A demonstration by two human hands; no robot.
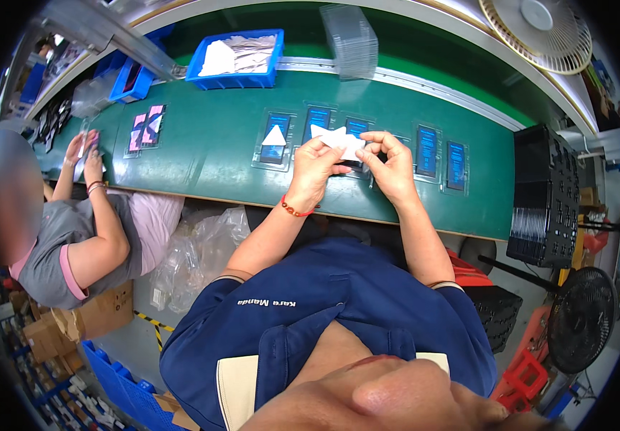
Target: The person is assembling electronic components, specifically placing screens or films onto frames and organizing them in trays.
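Above the green bench, my left hand [313, 171] is closed on several white folded paper pieces [340, 138] with pointed corners. My right hand [392, 167] pinches the right side of the same papers. Beneath and around them, flat dark-blue rectangular items lie in clear plastic trays, partly hidden by my hands. On the leftmost blue item [273, 152] rests a white paper triangle [275, 135]. Another blue item [317, 123] lies just beyond my left hand. Right of my right hand are two more, one blue item [426, 151] and a farther blue item [456, 165].
A blue bin [270, 77] of white papers and a stack of clear trays [351, 43] stand at the bench's back. Pink-and-dark packs [145, 129] lie left, near a co-worker [84, 237]. Black trays [546, 201] are stacked right, with a black fan [581, 320] below.
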